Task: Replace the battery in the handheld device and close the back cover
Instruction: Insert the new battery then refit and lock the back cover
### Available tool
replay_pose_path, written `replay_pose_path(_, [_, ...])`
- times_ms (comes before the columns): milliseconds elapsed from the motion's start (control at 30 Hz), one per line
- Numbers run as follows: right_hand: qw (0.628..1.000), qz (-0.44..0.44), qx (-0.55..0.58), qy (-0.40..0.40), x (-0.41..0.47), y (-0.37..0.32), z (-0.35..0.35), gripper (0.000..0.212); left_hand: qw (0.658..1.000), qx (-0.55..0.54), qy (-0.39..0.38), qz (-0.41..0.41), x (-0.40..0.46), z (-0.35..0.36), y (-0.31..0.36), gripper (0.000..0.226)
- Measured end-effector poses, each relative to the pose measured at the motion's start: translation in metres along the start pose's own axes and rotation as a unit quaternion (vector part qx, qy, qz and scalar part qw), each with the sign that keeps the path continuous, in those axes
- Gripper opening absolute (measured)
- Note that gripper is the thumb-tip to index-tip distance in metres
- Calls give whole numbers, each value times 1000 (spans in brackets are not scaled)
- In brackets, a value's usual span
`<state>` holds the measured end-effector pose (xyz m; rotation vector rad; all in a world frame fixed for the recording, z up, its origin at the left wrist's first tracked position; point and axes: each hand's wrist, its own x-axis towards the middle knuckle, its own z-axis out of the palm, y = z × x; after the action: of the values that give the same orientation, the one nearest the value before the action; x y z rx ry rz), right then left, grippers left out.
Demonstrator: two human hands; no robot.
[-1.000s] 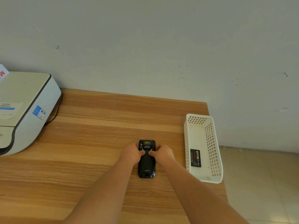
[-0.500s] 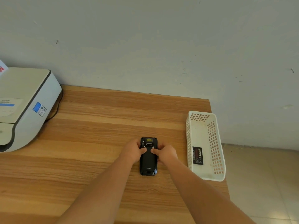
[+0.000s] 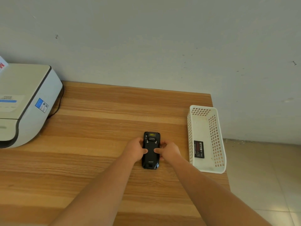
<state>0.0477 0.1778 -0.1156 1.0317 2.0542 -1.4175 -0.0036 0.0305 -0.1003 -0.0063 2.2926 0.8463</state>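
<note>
A: Where's the black rectangular plastic handheld device [image 3: 151, 150]?

B: Flat on the wood-grain surface [image 3: 97, 136], back up, right btwn both hands. Long axis runs straight away from the person, scanner end far.

A: Hands?

B: Left hand [image 3: 136, 151] clamps its left edge, right hand [image 3: 169, 151] the right edge, thumbs pressing the back cover mid-way. Equally near.

A: Other battery?

B: Black flat battery [image 3: 199, 149] lies in the white perforated plastic basket [image 3: 216, 137], just right of the right hand. Cover prob. being pressed shut.

"urovo" stands on the lower back of the handheld device [image 3: 151, 154]; the battery [image 3: 198, 149] label is unreadable.
</note>
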Motion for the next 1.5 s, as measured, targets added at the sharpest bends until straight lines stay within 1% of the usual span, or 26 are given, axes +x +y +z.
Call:
replay_pose_path(167, [999,-18,-31,-10,-8,9,1,61,1000,-20,-10,-1,-6,3,-9,58])
replay_pose_path(300, [997,-32,-64,-4,-8,8,3,66,1000,-12,5,11,-6,7,-11,51])
replay_pose_path(400, [996,-35,-78,-5,-8,6,1,69,999,26,15,29,-7,7,-8,50])
replay_pose_path(500, [987,-87,-132,8,-17,5,-4,71,990,116,42,72,-11,4,-7,59])
replay_pose_path(600, [957,-178,-228,34,-25,8,-6,56,963,217,67,143,-17,3,-11,52])
replay_pose_path(700, [925,-223,-306,38,-27,11,-4,43,956,239,57,163,-16,4,-15,48])
replay_pose_path(767, [920,-231,-313,45,-26,10,-5,41,957,231,52,169,-14,2,-13,47])
replay_pose_path(867, [919,-247,-302,59,-22,0,-7,43,957,213,69,183,-9,-6,-4,43])
replay_pose_path(933, [914,-251,-313,62,-19,-8,-10,44,953,221,72,193,-3,-12,2,43])
replay_pose_path(1000, [899,-256,-351,50,-15,-14,-13,43,939,267,55,209,2,-18,6,41])
replay_pose_path(1100, [874,-265,-406,30,-10,-18,-19,43,903,361,11,235,10,-27,12,39])
replay_pose_path(1200, [861,-274,-429,20,-6,-20,-23,43,882,400,-15,248,16,-33,16,40])
replay_pose_path(1333, [850,-286,-442,17,-3,-21,-23,43,888,379,-11,261,18,-29,15,40])
replay_pose_path(1500, [834,-297,-465,5,0,-23,-26,43,882,391,-10,263,20,-26,19,33])
